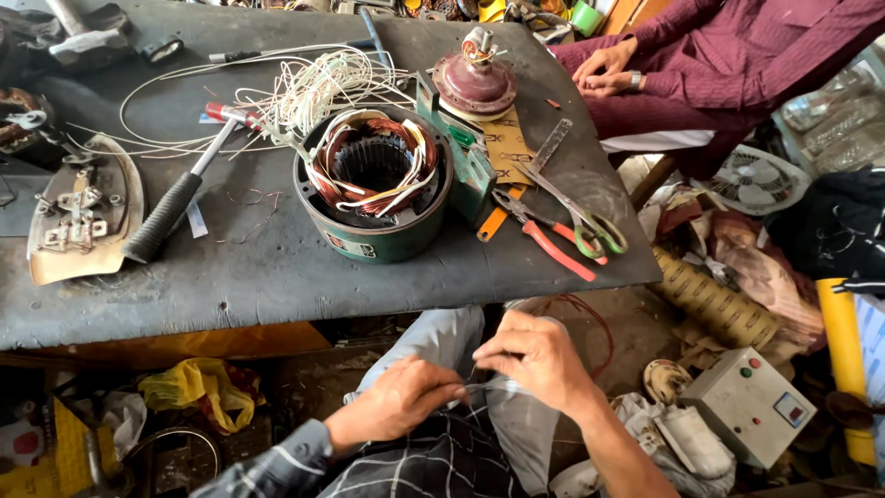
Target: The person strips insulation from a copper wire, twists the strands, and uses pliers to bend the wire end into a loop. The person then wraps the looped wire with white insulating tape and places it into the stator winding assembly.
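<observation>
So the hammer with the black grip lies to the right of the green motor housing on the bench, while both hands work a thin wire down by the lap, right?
Not quite: in the head view the hammer lies left of the green motor housing. The rest stands: left hand and right hand work a thin wire by the lap.

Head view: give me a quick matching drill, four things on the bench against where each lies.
Things:
1. hammer
2. motor stator
3. pliers
4. iron soleplate

Places:
A. right part of the bench, red handles toward the front edge
B. far left end of the bench
C. middle of the bench, copper windings facing up
D. between the soleplate and the stator, black grip toward the front

Pairs: 1-D, 2-C, 3-A, 4-B
</observation>
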A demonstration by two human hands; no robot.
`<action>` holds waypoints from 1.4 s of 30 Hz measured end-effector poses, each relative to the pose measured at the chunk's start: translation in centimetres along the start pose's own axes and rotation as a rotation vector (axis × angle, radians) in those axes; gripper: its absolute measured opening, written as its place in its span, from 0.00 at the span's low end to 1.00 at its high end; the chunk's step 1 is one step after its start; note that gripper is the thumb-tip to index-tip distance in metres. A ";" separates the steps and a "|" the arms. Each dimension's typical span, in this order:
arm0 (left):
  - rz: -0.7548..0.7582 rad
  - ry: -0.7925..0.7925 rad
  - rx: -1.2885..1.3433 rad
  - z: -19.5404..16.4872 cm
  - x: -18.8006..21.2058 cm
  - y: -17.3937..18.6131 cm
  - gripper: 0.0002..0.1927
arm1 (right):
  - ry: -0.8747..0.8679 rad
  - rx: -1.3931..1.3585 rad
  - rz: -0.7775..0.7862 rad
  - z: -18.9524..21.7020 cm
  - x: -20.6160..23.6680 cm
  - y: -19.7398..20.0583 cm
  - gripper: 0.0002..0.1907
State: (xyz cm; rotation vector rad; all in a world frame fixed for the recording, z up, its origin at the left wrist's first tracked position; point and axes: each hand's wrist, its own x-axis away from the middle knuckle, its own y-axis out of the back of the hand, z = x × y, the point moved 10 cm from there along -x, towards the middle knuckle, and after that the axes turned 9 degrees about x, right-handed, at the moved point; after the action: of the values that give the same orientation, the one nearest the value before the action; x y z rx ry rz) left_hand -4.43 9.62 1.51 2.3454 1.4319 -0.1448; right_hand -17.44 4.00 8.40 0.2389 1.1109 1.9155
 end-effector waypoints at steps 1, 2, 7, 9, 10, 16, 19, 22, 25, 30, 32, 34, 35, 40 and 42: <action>0.095 0.053 0.083 0.8 0.4 -0.2 0.11 | 0.064 0.011 0.040 0.6 0.2 -0.8 0.07; 0.102 0.015 0.017 0.6 1.1 0.7 0.11 | 0.127 0.025 0.080 1.4 0.8 -1.7 0.08; 0.252 0.222 0.025 1.7 3.1 1.6 0.11 | 0.212 0.066 0.257 2.8 3.2 -4.4 0.06; 0.293 0.306 0.160 1.6 2.3 1.8 0.12 | 0.258 0.095 0.199 2.4 2.9 -2.4 0.08; 0.317 0.351 0.232 1.5 2.2 1.6 0.14 | 0.205 0.061 0.149 1.7 2.6 -1.2 0.09; 0.230 0.503 0.378 1.3 1.8 3.1 0.17 | -0.038 0.059 -0.136 -0.7 1.1 4.0 0.09; 0.177 0.489 0.670 0.9 1.5 2.7 0.17 | -0.093 0.185 -0.170 -0.2 0.6 4.5 0.09; 0.240 0.474 0.448 0.7 1.1 2.6 0.16 | -0.024 0.172 -0.191 1.3 -0.6 4.6 0.12; 0.093 -0.087 0.100 -4.8 -1.0 4.9 0.14 | 0.081 0.203 -0.197 3.0 -1.4 4.6 0.14; 0.034 0.329 0.545 -0.8 -2.2 2.5 0.16 | 0.135 0.201 -0.185 3.9 -1.8 4.2 0.13; 0.007 0.376 0.679 0.1 -2.1 1.7 0.15 | 0.037 0.141 -0.207 2.6 -2.0 4.5 0.11; -0.050 0.353 0.795 0.5 -1.8 1.6 0.16 | -0.047 0.107 -0.234 1.2 -1.8 4.7 0.09; -0.044 0.364 0.819 0.7 -1.5 1.3 0.15 | -0.082 0.102 -0.250 0.5 -1.7 4.8 0.08; -0.029 0.430 0.854 1.8 -1.0 0.9 0.16 | -0.116 0.038 -0.312 -2.4 -0.4 5.6 0.06; -0.019 0.415 0.908 1.6 -1.2 0.7 0.16 | -0.131 0.078 -0.340 -3.7 0.4 6.2 0.07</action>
State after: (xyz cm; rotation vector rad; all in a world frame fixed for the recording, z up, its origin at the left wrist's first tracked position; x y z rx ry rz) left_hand -4.15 7.75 0.56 3.2286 1.8494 -0.4039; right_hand -23.37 0.75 10.97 0.2013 1.0642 1.5367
